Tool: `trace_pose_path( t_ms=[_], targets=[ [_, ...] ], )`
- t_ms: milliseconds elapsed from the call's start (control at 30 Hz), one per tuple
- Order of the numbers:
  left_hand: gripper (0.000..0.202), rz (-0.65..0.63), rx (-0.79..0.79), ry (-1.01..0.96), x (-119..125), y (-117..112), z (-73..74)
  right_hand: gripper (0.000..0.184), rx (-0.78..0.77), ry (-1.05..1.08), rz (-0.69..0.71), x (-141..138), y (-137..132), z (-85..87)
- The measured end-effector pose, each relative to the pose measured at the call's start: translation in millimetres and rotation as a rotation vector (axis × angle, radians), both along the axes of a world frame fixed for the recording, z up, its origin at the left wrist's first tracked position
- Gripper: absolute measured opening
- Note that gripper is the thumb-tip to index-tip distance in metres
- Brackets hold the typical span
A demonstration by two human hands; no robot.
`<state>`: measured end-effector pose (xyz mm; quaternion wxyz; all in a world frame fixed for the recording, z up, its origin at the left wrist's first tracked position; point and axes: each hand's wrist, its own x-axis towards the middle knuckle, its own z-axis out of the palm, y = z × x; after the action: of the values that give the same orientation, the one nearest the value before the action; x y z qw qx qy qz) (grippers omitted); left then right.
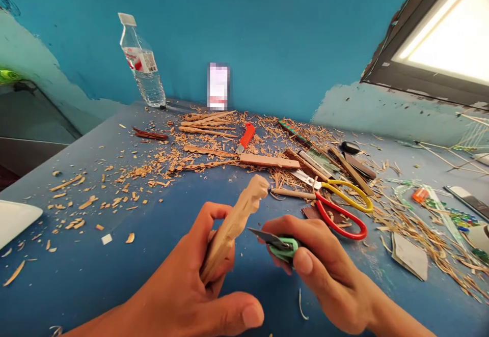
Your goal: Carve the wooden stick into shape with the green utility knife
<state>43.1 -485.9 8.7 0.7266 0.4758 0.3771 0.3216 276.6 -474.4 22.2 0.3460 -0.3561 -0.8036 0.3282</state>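
My left hand [191, 281] is closed round the lower end of a pale carved wooden piece [239, 217], which points up and away over the blue table [114, 255]. My right hand [328, 276] grips a green utility knife [280, 245]. Its grey blade points left, with the tip just short of the wood's right side. Whether the blade touches the wood I cannot tell.
Wood shavings [126, 179] litter the table. Carved sticks [208, 123], an orange cutter [246, 137], a flat wooden strip [269, 161], red and yellow scissors [340, 207] and small tools lie beyond my hands. A plastic water bottle [143, 64] stands at the back left by the blue wall.
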Motion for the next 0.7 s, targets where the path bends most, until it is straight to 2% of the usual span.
trace_pose_path(
  t_ms=[100, 333, 500, 600, 700],
  targets=[
    [0.073, 0.026, -0.048, 0.043, 3.1, 0.0, 3.9, 0.040, -0.018, 0.076, -0.029, 1.0, -3.1, -10.1],
    [0.064, 0.001, 0.013, 0.107, 0.4, -3.7, 14.5, 0.036, -0.310, 0.375, -0.123, 0.8, -1.6, -26.1],
    [0.053, -0.213, -0.304, 0.009, -8.3, 4.6, 16.2, 0.032, -0.410, 0.527, -0.168, -6.1, 4.9, -27.7],
    [0.047, -0.264, -0.350, -0.079, -11.0, 11.4, 8.5, 0.035, -0.493, 0.605, -0.189, -9.1, 7.3, -26.7],
    [0.047, -0.259, -0.388, -0.114, -11.1, 13.0, 3.9, 0.032, -0.534, 0.673, -0.203, -10.3, 9.8, -24.7]
  ],
)
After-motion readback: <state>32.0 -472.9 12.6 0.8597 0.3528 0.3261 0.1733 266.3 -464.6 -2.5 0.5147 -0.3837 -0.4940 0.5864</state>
